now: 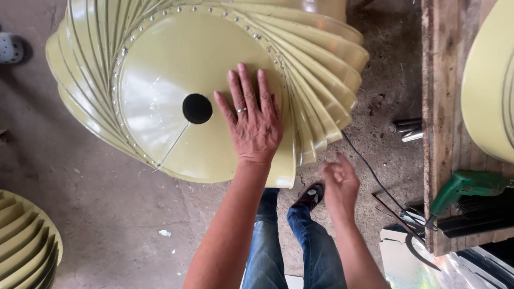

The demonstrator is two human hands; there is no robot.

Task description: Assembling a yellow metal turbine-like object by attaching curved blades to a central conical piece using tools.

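A large pale yellow-green metal ventilator (160, 80) with curved vanes and a riveted round top plate lies on its side in front of me. The plate has a dark centre hole (197, 108). My left hand (251, 120) rests flat on the plate, fingers spread, a ring on one finger, just right of the hole. My right hand (339, 182) hovers lower right of the ventilator, blurred, fingers loosely curled and holding nothing.
A wooden bench (441, 107) runs down the right with a green power drill (466, 187) and its black cord. Another yellow-green vaned piece (24, 246) sits at the lower left, one more (490, 80) on the bench. Concrete floor (107, 198); my legs and shoe (309, 197) below.
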